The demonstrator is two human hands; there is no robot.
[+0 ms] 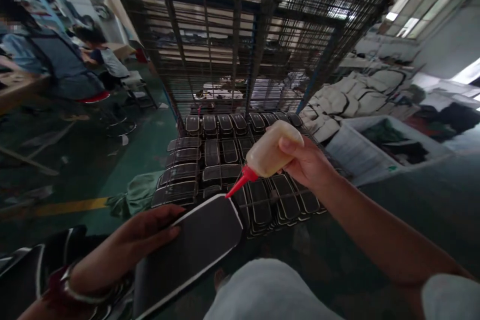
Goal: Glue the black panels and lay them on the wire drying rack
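Observation:
In my right hand (300, 157) is a squeeze bottle (272, 147), cloudy and tan inside, tilted so its red nozzle points down to the left. The nozzle's tip meets the far edge of a dark flat panel (198, 240), or sits just over it; which one I cannot tell. A white line runs along the panel's border. My left hand (150, 232) grips the panel's left edge, thumb on top and the other fingers partly hidden at the rim. The panel lies slanted in front of my knee.
A tall wire rack (243, 55) stands ahead, with many similar white-edged panels (258, 202) on its lowest level. A white bin (360, 152) of dark cloth is at right, beside piled pale bundles (348, 97). Green cloth (140, 190) lies at left. Two people sit farther left.

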